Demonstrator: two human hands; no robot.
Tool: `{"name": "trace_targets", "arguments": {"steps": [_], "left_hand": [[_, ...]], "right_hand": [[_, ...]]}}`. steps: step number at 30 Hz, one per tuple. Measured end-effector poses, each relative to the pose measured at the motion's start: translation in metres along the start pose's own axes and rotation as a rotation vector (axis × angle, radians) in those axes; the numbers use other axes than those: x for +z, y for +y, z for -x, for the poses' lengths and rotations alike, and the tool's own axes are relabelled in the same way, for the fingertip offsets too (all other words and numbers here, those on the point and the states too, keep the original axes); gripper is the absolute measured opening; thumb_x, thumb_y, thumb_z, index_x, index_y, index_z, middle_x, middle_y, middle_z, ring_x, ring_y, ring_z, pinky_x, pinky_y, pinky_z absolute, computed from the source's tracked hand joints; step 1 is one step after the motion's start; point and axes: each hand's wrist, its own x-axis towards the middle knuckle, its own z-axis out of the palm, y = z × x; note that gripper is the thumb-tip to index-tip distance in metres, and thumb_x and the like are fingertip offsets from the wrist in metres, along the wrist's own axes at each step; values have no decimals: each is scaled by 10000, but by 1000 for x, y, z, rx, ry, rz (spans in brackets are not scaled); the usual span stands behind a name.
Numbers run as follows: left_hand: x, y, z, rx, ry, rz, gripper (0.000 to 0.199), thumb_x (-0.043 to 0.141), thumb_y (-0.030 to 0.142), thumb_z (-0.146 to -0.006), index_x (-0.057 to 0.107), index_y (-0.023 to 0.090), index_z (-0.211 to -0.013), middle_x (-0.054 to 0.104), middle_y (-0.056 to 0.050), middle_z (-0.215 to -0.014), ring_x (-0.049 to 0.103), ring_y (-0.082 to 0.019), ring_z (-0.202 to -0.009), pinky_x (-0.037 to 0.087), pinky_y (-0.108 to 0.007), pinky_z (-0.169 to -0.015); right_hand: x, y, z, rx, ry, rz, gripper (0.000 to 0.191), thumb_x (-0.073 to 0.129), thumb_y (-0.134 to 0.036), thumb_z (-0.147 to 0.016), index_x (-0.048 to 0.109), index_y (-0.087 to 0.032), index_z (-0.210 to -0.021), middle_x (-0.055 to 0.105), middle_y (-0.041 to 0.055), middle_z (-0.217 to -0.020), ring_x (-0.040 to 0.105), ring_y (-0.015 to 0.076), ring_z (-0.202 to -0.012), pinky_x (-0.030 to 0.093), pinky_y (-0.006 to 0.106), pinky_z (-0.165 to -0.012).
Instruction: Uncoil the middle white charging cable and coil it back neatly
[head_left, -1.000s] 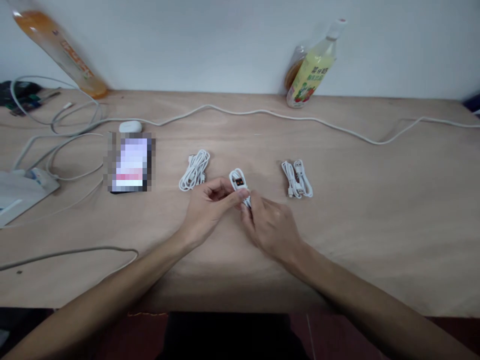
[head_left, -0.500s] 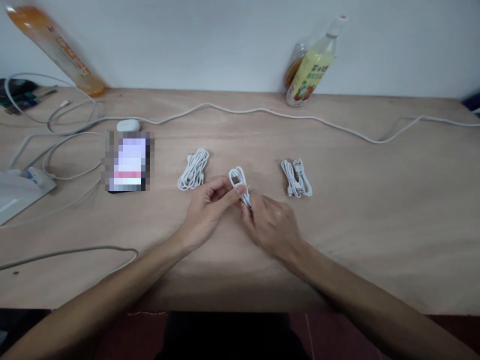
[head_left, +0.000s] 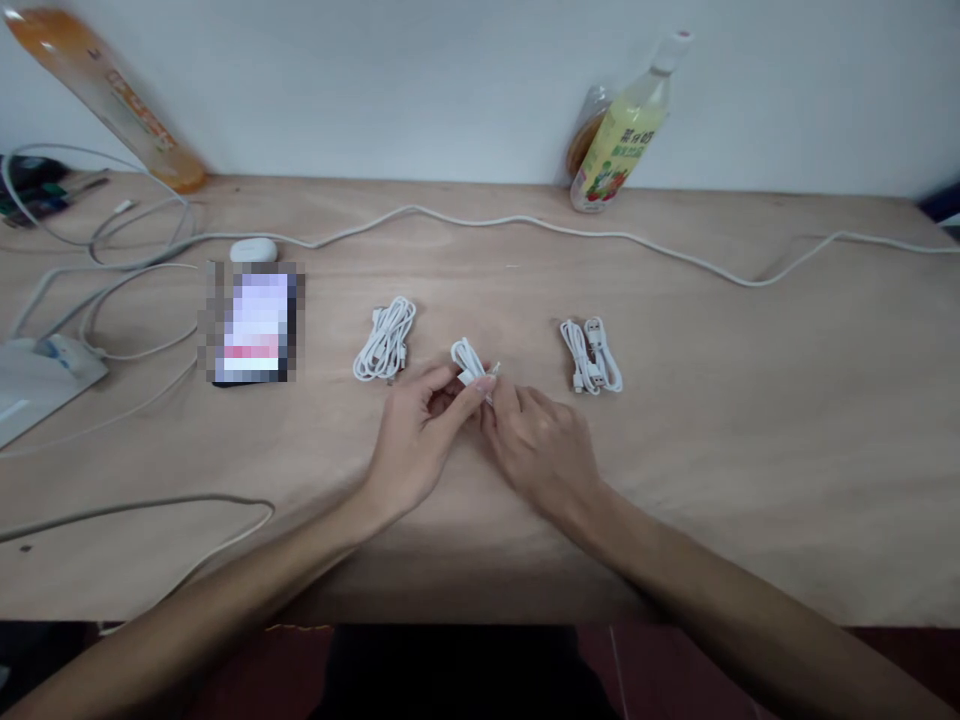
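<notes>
Between my two hands is a coiled white charging cable (head_left: 466, 357), its loops pointing away from me. My left hand (head_left: 420, 425) pinches it with the thumb on top. My right hand (head_left: 536, 430) is closed at the coil's near end, its fingertips meeting the left thumb. A thin tie end sticks up beside the coil; the near part of the cable is hidden by fingers. To the left lies a coiled bundle of white cables (head_left: 385, 340). On the right lie more coiled white cables (head_left: 591, 356) with their plugs showing.
A phone (head_left: 255, 325) with a lit screen and a white earbud case (head_left: 253, 250) lie at left, near a white power strip (head_left: 52, 385). A long white cord (head_left: 480, 222) crosses the table. Orange (head_left: 112, 100) and yellow (head_left: 626, 130) bottles stand by the wall.
The coil between my hands has turned and tipped, so its loops now point more to the upper left. My hands have drawn slightly closer together. Everything else stays in place.
</notes>
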Motion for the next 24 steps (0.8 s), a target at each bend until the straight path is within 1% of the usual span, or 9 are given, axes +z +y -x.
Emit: {"name": "trace_targets", "arguments": {"steps": [2, 4, 6, 9, 11, 15, 18, 21, 24], "left_hand": [[1, 0, 2, 25, 31, -54, 266, 772, 428, -969, 832, 212, -826, 708, -26, -807, 645, -197, -851, 510, -318, -787], [2, 1, 2, 27, 31, -30, 237, 795, 419, -955, 845, 220, -836, 751, -33, -844, 673, -206, -897, 534, -329, -842], [4, 1, 1, -5, 1, 73, 207, 819, 427, -941, 870, 228, -910, 809, -38, -917, 716, -221, -969, 568, -347, -910], [6, 0, 0, -77, -56, 246, 258, 872, 474, -903, 890, 231, -987, 860, -44, -999, 758, -251, -1083, 596, -388, -1012], [6, 0, 0, -101, -70, 301, 270, 902, 483, -881, 899, 231, -979, 871, -46, -1001, 772, -251, -1067, 606, -388, -1015], [6, 1, -1, -91, -58, 349, 196, 946, 416, -852, 914, 244, -942, 876, -29, -954, 777, -204, -942, 616, -318, -931], [4, -1, -3, -97, -31, 393, 172, 952, 384, -848, 918, 247, -945, 881, -30, -972, 787, -203, -971, 613, -313, -972], [0, -2, -6, -93, -14, 417, 172, 911, 380, -897, 922, 244, -1003, 886, -42, -1032, 795, -204, -1029, 602, -318, -1028], [-6, -2, -10, -80, -46, 395, 194, 878, 375, -931, 921, 234, -1057, 886, -50, -1042, 803, -203, -1007, 611, -317, -1006]], "right_hand": [[-1, -2, 0, -5, 30, 16, 370, 378, -181, -1161, 663, -177, -924, 713, 51, -673, 637, 191, -568, 311, 353, -529], [-2, -3, 0, -8, 52, 21, 386, 372, -167, -1159, 667, -174, -910, 700, 45, -656, 627, 188, -550, 311, 361, -528], [-3, -4, 1, -1, 65, 24, 389, 377, -155, -1153, 671, -171, -898, 693, 42, -642, 615, 184, -534, 309, 366, -529], [-3, -4, 1, 25, 78, 23, 371, 400, -159, -1151, 686, -165, -914, 693, 37, -629, 608, 179, -529, 313, 358, -533], [-4, -4, 1, 46, 86, 15, 367, 412, -175, -1156, 687, -173, -912, 695, 33, -623, 611, 176, -534, 318, 351, -535], [-4, -5, 1, 88, 104, -40, 351, 449, -195, -1154, 665, -196, -876, 711, 36, -641, 622, 171, -555, 318, 346, -546], [-5, -5, 1, 109, 98, -95, 296, 480, -237, -1150, 686, -186, -943, 741, 51, -685, 637, 176, -578, 330, 340, -558], [-9, -1, 2, 132, 84, -248, 275, 508, -350, -1136, 704, -160, -1109, 768, 64, -745, 651, 191, -608, 362, 331, -571], [-13, 5, -1, 248, 44, -568, 256, 520, -386, -1117, 683, -196, -1068, 692, 2, -685, 595, 168, -564, 375, 315, -575]]}}
